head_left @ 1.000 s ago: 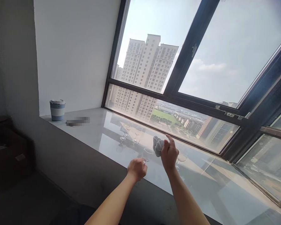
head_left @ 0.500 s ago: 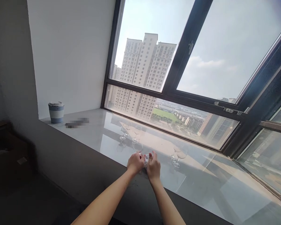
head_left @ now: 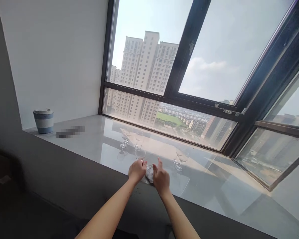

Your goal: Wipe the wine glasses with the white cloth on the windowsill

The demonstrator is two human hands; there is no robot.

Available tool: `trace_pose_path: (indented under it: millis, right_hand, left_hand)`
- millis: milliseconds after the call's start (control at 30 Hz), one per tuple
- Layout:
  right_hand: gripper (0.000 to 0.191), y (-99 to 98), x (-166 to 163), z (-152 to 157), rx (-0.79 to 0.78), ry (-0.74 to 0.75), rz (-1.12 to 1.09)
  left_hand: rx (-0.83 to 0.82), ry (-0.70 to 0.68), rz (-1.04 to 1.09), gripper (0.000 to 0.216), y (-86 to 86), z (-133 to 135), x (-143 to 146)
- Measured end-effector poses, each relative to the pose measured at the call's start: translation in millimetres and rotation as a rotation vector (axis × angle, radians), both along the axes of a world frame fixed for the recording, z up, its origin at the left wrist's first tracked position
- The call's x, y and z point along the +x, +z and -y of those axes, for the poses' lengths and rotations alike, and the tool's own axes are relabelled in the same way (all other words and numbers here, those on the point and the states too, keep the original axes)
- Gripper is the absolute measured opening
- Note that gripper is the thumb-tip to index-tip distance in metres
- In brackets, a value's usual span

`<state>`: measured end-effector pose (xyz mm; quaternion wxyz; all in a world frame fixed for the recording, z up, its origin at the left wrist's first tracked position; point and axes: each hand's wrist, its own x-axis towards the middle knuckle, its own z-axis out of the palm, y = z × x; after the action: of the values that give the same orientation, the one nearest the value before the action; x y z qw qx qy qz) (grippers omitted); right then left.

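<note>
Head view. Shows both bare forearms reaching out to the near edge of a glossy pale surface [head_left: 214, 196] under a big window [head_left: 189, 49].

Left hand [head_left: 137, 170]: curled shut, knuckles up, right at the foot of a stemmed glass [head_left: 140, 153]. Seems to have the stem running down into the fingers, though the grip itself is hidden.

Right hand [head_left: 160, 177]: thumb up, fingers bent and pressed onto a small pale cloth [head_left: 149, 173]. Cloth bunched between the two hands, touching both, low on the surface edge.

Glass: upright, bowl just above and beyond the left knuckles, just left of the cloth. Judged thin, light, slippery and easily broken; best held low on the stem or by the foot, never squeezed at the bowl. Cloth soft and limp, fine to grab anywhere.

Farther out: two more glasses [head_left: 124, 137] side by side beyond the left hand, another one [head_left: 180, 157] off to the right, all apart from the hands. At the far left, a striped cup [head_left: 43, 120] against the wall, with a blurred dark item [head_left: 70, 131] beside it.
</note>
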<state>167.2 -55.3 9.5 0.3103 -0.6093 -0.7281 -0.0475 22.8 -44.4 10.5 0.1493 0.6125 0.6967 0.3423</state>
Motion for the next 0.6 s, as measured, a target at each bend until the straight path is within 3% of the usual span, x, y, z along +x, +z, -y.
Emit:
trace_pose_path:
  millis: [133, 267, 433, 600]
  right_hand:
    - [0.075, 1.1, 40.6, 2.6, -0.064, -0.111, 0.211]
    - [0.085, 6.3, 70.1, 8.2, -0.138, -0.101, 0.337]
    - [0.078, 8.0, 122.3, 13.2, -0.182, -0.168, 0.351]
    - [0.075, 8.7, 202.0, 22.1, -0.209, -0.365, 0.324]
  left_hand:
    - [-0.003, -0.01, -0.059, 0.039, 2.5, 1.2, 0.2]
    - [-0.029, -0.024, -0.1, 0.039, 7.2, 2.2, 0.5]
    - [-0.026, -0.053, -0.145, 0.041, 8.3, 2.1, 0.2]
    - [-0.033, -0.053, -0.181, 0.041, 7.8, -0.3, 0.6]
